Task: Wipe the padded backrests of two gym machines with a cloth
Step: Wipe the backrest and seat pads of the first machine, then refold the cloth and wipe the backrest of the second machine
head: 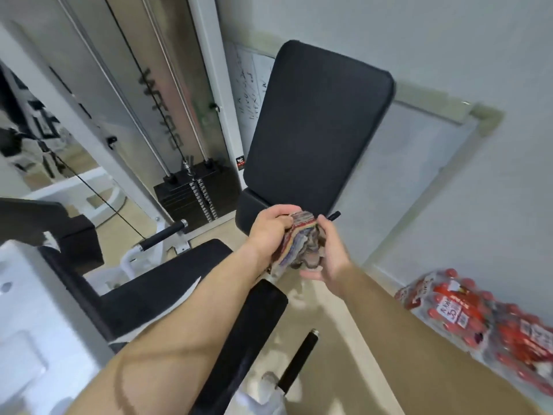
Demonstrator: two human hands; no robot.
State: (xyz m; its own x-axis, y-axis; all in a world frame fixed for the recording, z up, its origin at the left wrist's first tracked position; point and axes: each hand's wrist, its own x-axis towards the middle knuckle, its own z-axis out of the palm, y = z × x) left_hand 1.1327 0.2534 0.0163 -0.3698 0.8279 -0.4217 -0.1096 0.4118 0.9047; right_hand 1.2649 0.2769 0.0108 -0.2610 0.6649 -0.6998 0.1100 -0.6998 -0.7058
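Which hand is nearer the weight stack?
Left. The left hand is right of the weight stack, gripping the cloth; the right hand is farther right, across the cloth.

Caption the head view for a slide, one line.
Left hand and right hand bunch a multicoloured cloth near the black padded backrest; weight stack at left, red-capped bottles at right.

I had one head-worn wide-angle view, tilted forward and down, near the backrest at 12 o'clock.

Both hands around a striped cloth below the black backrest
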